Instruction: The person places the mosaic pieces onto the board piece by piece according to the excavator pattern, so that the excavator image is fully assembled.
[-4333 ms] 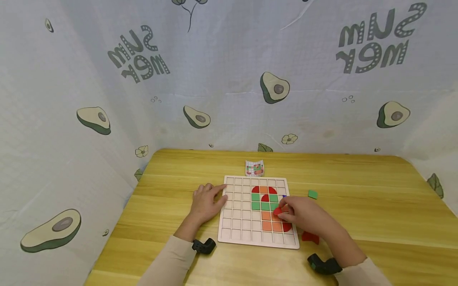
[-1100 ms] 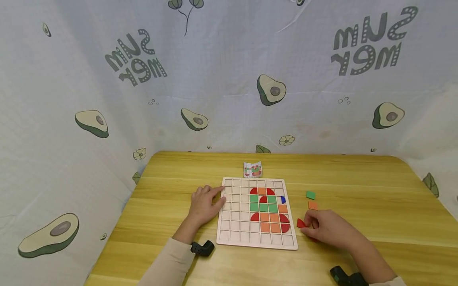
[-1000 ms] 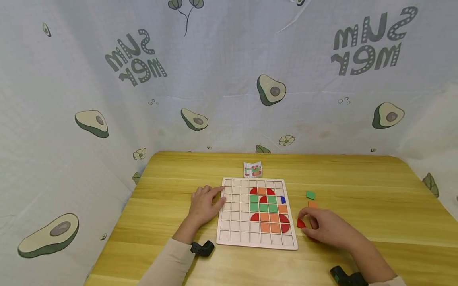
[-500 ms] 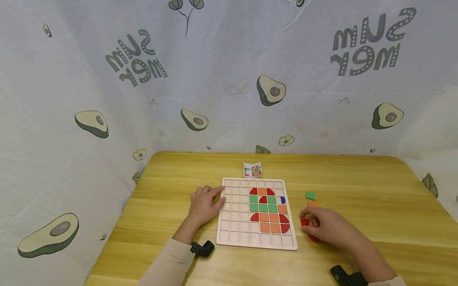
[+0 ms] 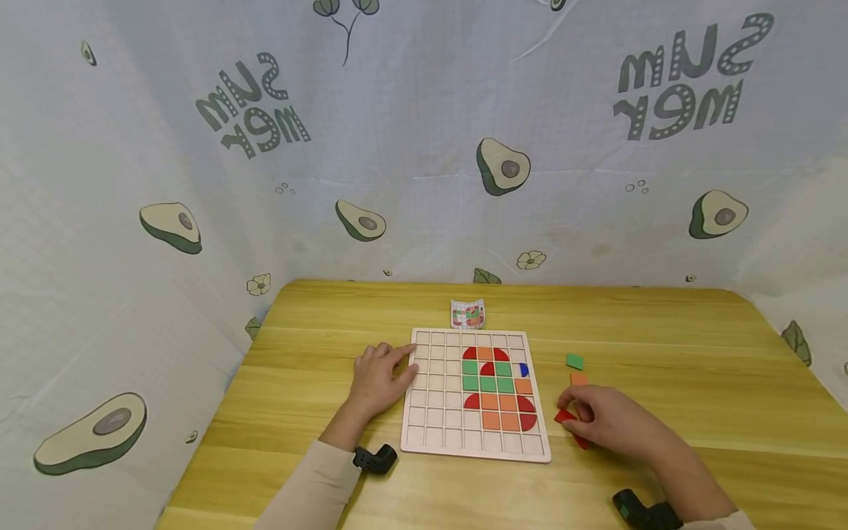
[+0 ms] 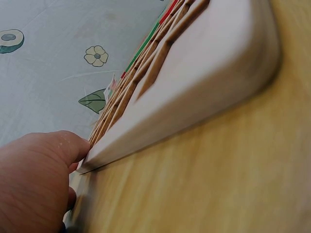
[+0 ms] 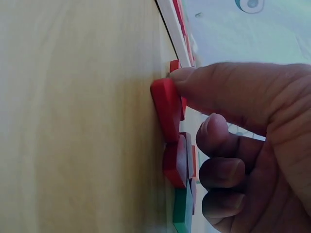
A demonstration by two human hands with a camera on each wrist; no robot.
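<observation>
A pale gridded board [image 5: 433, 438] lies on the table, red, green, orange and blue pieces in cells of its right half. My left hand [image 5: 376, 381] rests at its left edge, thumb and index finger touching the rim; the left wrist view shows the hand [image 6: 39, 174] against the board's side [image 6: 180, 114]. Right of the board, my right hand [image 5: 612, 419] pinches a red piece [image 5: 564, 416] between thumb and index finger, low over the table. In the right wrist view the thumb of this hand [image 7: 257, 131] touches a red piece [image 7: 166, 109]; the index fingertip is hidden.
A small patterned card [image 5: 467, 315] stands behind the board. Loose green [image 5: 575, 361] and orange [image 5: 578, 378] pieces lie to its right, with another red piece [image 5: 581, 442] by my right hand. Several pieces, one of them green [image 7: 182, 208], sit close together in the right wrist view.
Earlier my right hand was over the board with a red piece; it has moved right to the loose pieces. The red piece at its fingertips has turned. My left hand has stayed put.
</observation>
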